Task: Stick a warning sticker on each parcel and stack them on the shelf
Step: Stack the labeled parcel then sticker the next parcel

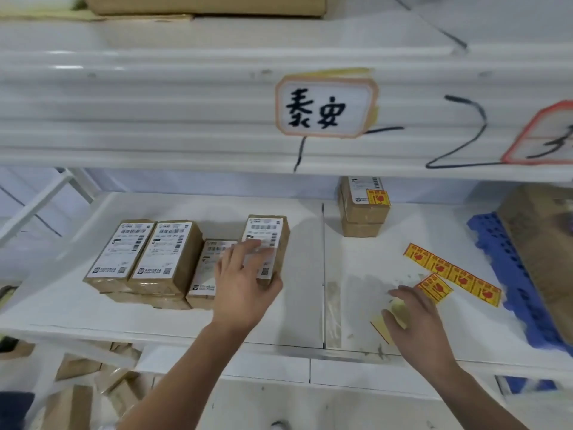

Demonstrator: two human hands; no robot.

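Shelf (297,311): white, in two bays split by a thin divider (323,274). A blue plastic grid (496,262) lies along the right side of the right bay.

Left bay: the unstickered parcels (145,256) sit side by side, labels up, some on a lower layer. Right bay, at the back: a finished stack (362,218) of two, the top one with a warning sticker at the corner of its label.

My left grip (245,283) is clamped on the rightmost parcel (268,234), fingers spread over its label and thumb hooked round the near right corner. That parcel rests on the shelf, just beside a shorter neighbour.

My right grip (415,318) hovers in the right bay over a pale slip (379,328). Its fingertips are near a loose sticker (434,288), which lies just beside the sticker strip (455,276). Blur prevents me telling whether this grip pinches anything or lies apart.

Judgement: the step in hand is bringing parcel and sticker together. I should lift the parcel straight up so the row is not dragged, and take the sticker by one corner. I should place it on the label's corner as on the finished stack, clear of the barcodes. Then press it flat and stack with edges square.
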